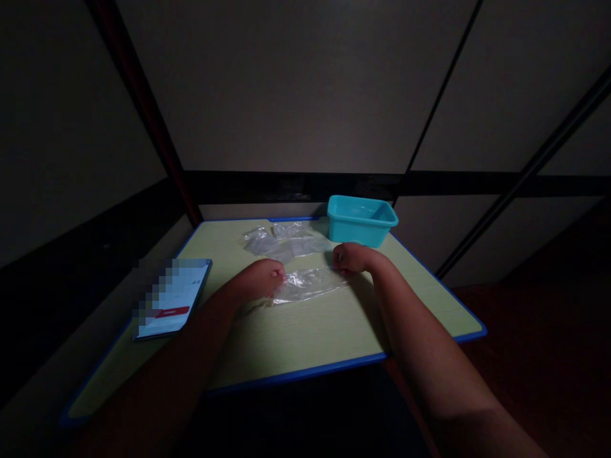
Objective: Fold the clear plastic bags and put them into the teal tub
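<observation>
A clear plastic bag [312,284] is stretched out just over the middle of the table, or on it; I cannot tell which. My left hand [260,280] is closed on the bag's left end, fingers curled in. At the opposite end my right hand [351,259] pinches the bag, its fingertips pointing down. Behind the two hands lie several more clear plastic bags [300,247], crumpled and overlapping. Close behind my right hand stands a turquoise plastic basket [359,230], its inside only partly visible.
The pale table [305,343] has a raised blue edge. On its left side lies a tablet [174,299] with a lit screen, partly blurred out. Dark-framed cabinet panels [296,95] rise right behind the table. The room is dim.
</observation>
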The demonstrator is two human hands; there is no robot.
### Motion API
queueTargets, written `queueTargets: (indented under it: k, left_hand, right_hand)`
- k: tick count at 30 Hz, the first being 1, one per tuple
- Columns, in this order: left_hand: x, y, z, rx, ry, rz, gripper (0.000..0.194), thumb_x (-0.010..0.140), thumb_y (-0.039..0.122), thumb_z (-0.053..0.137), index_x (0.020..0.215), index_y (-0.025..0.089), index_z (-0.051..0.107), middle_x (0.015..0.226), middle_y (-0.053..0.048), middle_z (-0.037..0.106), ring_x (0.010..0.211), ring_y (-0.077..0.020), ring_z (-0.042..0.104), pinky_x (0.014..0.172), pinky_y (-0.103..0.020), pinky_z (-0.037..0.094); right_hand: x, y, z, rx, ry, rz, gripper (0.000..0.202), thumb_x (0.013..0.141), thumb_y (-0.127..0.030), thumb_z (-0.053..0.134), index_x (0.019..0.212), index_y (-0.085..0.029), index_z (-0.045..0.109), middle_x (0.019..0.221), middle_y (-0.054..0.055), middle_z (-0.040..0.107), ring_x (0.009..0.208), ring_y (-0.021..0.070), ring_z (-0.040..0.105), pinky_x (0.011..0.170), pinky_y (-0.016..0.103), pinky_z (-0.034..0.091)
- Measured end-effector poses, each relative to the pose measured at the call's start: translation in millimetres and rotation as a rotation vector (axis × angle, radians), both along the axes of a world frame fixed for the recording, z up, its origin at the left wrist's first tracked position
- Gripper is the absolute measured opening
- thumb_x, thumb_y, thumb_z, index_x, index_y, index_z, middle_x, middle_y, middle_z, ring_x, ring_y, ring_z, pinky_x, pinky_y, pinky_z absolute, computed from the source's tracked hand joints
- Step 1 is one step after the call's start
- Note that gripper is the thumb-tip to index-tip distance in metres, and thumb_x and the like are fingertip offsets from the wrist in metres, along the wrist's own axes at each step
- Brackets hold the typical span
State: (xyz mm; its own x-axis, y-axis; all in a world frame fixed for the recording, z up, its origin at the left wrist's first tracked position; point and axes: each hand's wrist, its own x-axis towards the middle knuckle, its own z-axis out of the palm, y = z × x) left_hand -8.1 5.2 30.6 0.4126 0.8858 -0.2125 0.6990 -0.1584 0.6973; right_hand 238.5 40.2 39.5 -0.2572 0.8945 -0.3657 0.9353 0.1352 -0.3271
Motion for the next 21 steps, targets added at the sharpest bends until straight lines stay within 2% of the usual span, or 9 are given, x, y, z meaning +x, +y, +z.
queueTargets:
  k: [6, 12, 17, 21]
  left_hand:
    - [0.5, -0.9, -1.0, 0.056, -0.010, -0.015, 0.012, 0.064, 0.023, 0.043, 0.066, 0.017, 0.054, 0.058, 0.001, 0.056, 0.053, -0.0129, 0.052, 0.050, -0.022, 0.038]
    - [0.5, 2.4, -3.8, 0.210, -0.032, -0.070, 0.018, 0.069, 0.032, 0.046, 0.067, 0.017, 0.056, 0.063, 0.000, 0.055, 0.061, -0.0137, 0.051, 0.055, -0.022, 0.037]
    - [0.7, 2.0, -1.2, 0.109, -0.092, -0.081, 0.017, 0.067, 0.032, 0.049, 0.070, 0.017, 0.056, 0.068, -0.001, 0.059, 0.065, -0.0146, 0.054, 0.060, -0.024, 0.040]
    - [1.1, 0.0, 3.3, 0.082, -0.082, -0.063, 0.014, 0.068, 0.030, 0.049, 0.071, 0.017, 0.056, 0.069, -0.001, 0.060, 0.064, -0.0138, 0.054, 0.058, -0.022, 0.039]
  right_hand:
    - [-1.9, -1.9, 1.6, 0.014, -0.013, 0.007, 0.028, 0.073, -0.010, 0.049, 0.097, -0.013, 0.064, 0.079, 0.008, 0.071, 0.059, 0.0132, 0.062, 0.049, 0.018, 0.041]
    - [-4.0, -4.6, 5.0, 0.007, -0.045, 0.017, 0.034, 0.070, -0.006, 0.048, 0.099, -0.011, 0.064, 0.081, 0.009, 0.071, 0.061, 0.0148, 0.063, 0.051, 0.019, 0.041]
    - [-2.4, -6.5, 9.4, 0.075, -0.054, 0.082, 0.029, 0.074, -0.013, 0.051, 0.101, -0.013, 0.064, 0.085, 0.008, 0.070, 0.068, 0.0149, 0.062, 0.053, 0.019, 0.040]
    - [-2.2, -7.1, 12.5, 0.138, -0.123, 0.117, 0.025, 0.073, -0.015, 0.055, 0.095, -0.013, 0.066, 0.092, 0.008, 0.069, 0.077, 0.0172, 0.062, 0.056, 0.019, 0.039]
